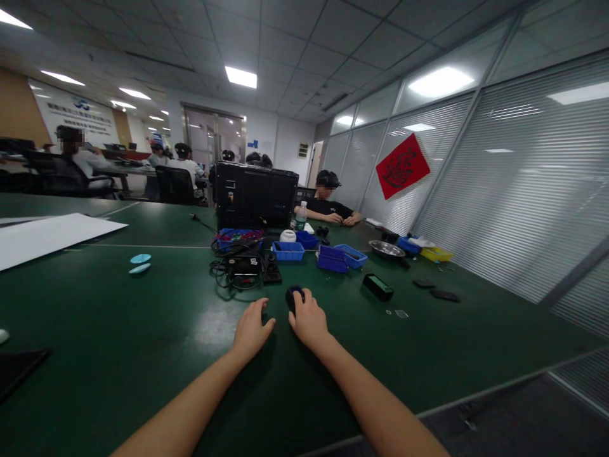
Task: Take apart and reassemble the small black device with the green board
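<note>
My right hand (309,320) rests over a dark computer mouse (295,299) on the green table (181,355). Its fingers lie on top of the mouse and the thumb runs along the near side, so much of the mouse is covered. My left hand (253,327) is a short way to the left, low over the table. Thumb and fingers there are curved and apart, and I see nothing held between them. Beyond both hands sits a black device with tangled cables (243,268).
Behind the cables stands a black monitor-like panel (257,193). Blue bins (333,259), a white ball (288,236), a bottle (301,217) and a metal dish (387,249) are nearby. A black box (378,287) lies right. Another person (328,203) sits across the table.
</note>
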Demonstrator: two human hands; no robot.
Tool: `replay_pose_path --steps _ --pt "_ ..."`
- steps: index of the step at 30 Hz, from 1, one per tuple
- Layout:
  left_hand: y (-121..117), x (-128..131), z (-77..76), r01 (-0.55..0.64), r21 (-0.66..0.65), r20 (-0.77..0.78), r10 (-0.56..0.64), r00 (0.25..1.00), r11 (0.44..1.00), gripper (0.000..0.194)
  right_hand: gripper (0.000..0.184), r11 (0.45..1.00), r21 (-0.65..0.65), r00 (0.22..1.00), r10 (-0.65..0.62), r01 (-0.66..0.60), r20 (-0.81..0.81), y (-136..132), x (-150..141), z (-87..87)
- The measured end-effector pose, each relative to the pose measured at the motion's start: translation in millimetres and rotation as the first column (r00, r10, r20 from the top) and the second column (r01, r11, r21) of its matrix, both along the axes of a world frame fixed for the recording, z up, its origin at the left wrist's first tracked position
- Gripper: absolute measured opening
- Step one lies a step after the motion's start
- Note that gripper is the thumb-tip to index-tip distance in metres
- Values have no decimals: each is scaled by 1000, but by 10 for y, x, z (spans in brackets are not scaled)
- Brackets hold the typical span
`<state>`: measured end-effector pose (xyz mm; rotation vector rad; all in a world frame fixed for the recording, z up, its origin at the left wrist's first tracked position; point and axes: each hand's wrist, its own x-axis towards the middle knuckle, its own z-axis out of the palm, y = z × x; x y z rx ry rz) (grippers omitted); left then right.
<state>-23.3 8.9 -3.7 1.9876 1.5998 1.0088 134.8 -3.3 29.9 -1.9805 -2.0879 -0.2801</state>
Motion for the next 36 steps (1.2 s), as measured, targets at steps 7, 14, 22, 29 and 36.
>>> replay_pose_path --steps 7,14,22,29,36 --pt "-10 -6 8 0 -8 -7 -1 1000 1000 47 56 997 -69 997 -34 29 -75 35 40 -3" --pt "-5 5 -11 4 -8 3 -4 1000 1000 46 56 999 -49 995 -23 18 -101 45 43 -23" --pt "-14 10 -44 32 -3 4 -32 999 999 47 60 999 -49 990 -1 -6 -144 -3 -22 -38" --pt "-2 5 -12 24 -37 76 -21 997 999 43 66 976 4 944 209 -216 -255 -130 -226 -113" --pt "36 -19 37 -104 -23 131 106 986 994 56 77 883 -6 740 390 -470 -547 -183 -292 -119"
